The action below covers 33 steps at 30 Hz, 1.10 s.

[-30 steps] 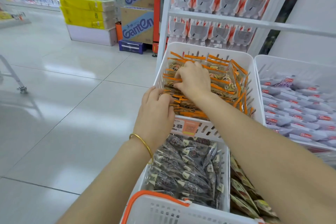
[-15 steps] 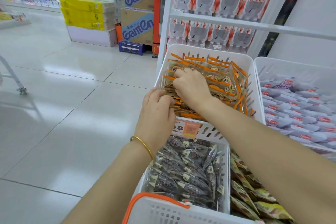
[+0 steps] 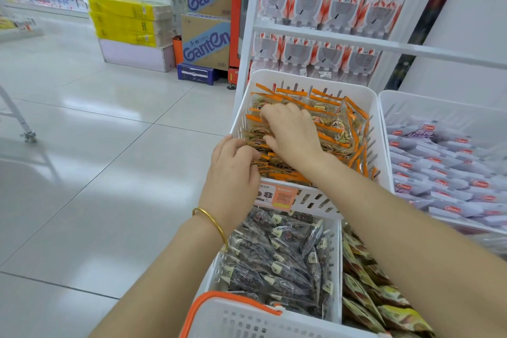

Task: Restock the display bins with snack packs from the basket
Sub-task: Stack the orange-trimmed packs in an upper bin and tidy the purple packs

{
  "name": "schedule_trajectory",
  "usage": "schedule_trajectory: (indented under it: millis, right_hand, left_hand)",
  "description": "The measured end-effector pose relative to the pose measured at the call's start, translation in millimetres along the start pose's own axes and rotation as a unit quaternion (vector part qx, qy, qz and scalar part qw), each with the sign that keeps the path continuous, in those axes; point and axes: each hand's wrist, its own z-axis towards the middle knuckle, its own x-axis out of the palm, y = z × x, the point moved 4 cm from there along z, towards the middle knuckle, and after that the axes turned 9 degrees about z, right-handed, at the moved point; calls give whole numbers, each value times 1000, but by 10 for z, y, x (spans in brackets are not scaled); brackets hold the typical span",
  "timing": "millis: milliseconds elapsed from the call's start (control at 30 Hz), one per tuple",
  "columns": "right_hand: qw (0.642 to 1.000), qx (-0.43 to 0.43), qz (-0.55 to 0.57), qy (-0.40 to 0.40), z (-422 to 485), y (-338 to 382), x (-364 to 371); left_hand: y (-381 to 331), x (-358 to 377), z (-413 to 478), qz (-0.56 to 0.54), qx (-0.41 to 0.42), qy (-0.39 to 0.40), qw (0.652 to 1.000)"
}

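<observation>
Snack packs with orange edges [image 3: 333,129] fill the upper white display bin [image 3: 373,101], standing in tight rows on their edges. Both hands are in this bin. The right hand [image 3: 292,133] lies palm down on top of the packs near the middle, fingers spread and slightly curled, pressing on them rather than closing around any one pack. The left hand [image 3: 233,170] is at the bin's near left corner, its fingers curled over the front rows of packs; whether it actually pinches a pack I cannot tell, since the fingertips are buried among the wrappers. A gold bangle [image 3: 211,218] sits on the left wrist.

An orange price tag [image 3: 275,196] hangs on the front wall of this bin. Just below it is a lower bin [image 3: 336,269] full of dark clear-wrapped packs [image 3: 277,261], and beside that, to the right, lie yellow-green packs [image 3: 367,291]. To the right of the upper bin, another white bin [image 3: 389,99] holds pale purple packs [image 3: 444,162].

At the bottom edge, the white basket with an orange handle [image 3: 233,299] shows only its rim, close beneath the left forearm. What it holds is out of view. Behind the bins, a white shelf [image 3: 329,35] carries rows of pouches [image 3: 323,0]. Cardboard boxes [image 3: 205,38] stand on the tiled floor [image 3: 96,159] to the left.
</observation>
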Motion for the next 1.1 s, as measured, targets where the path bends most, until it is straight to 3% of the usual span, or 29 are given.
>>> schedule_trajectory:
  millis: [67,200,400,533,700,800,900,1033,1100]
  right_hand:
    - [999,22,42,-2,-86,5,23]
    - [989,30,33,140,-139,33,245]
    - [982,39,45,178,-130,76,216]
    - [985,64,145,67,-392,61,-257]
    - [958,60,279,26,-1620,154,-908]
    - [932,96,344,62,-2415,233,-1014]
    - [900,177,363,167,-3075,180,-724]
    - [806,291,418,301,-3809,174,-173]
    - [751,340,447,348,-4129,192,94]
  left_hand:
    - [-10,-3,-1,0,-2,3,1000]
    - [-30,-5,-3,7,15,7,1000]
    - [-11,-40,-27,25,14,26,999]
    - [-19,-251,-205,39,31,24,998]
    - [-236,-342,-715,81,96,57,990]
    - [-545,-216,-1157,93,124,154,976]
    - [-845,-5,-1803,153,188,281,929]
    - [-852,241,-2468,231,162,457,844]
    - [-765,282,-2625,243,142,501,818]
